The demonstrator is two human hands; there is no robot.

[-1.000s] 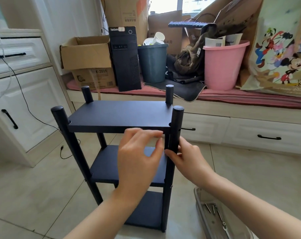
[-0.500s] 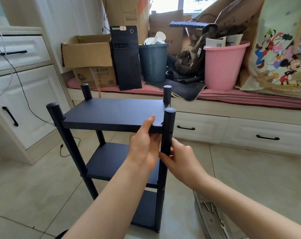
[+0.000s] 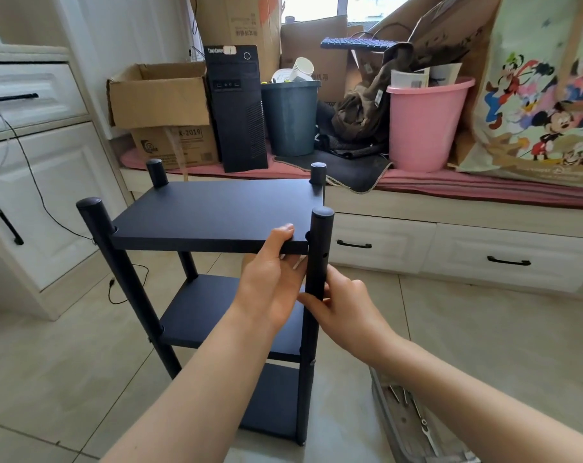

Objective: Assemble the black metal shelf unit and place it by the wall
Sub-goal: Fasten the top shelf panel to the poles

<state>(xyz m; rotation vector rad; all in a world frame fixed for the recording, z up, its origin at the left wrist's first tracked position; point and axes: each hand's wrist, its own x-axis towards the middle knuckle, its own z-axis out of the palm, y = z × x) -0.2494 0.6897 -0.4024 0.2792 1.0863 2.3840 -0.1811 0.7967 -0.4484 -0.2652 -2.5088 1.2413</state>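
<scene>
we see the shelf unit point(image 3: 216, 222) on the floor point(image 3: 483, 329) before the window bench point(image 3: 450, 208), a tool tray point(image 3: 393, 419) at its right.

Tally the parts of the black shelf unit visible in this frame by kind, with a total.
Shelf boards: 3, top, middle, bottom
Upright posts: 4, front left, front right, back left, back right
Total: 7
</scene>
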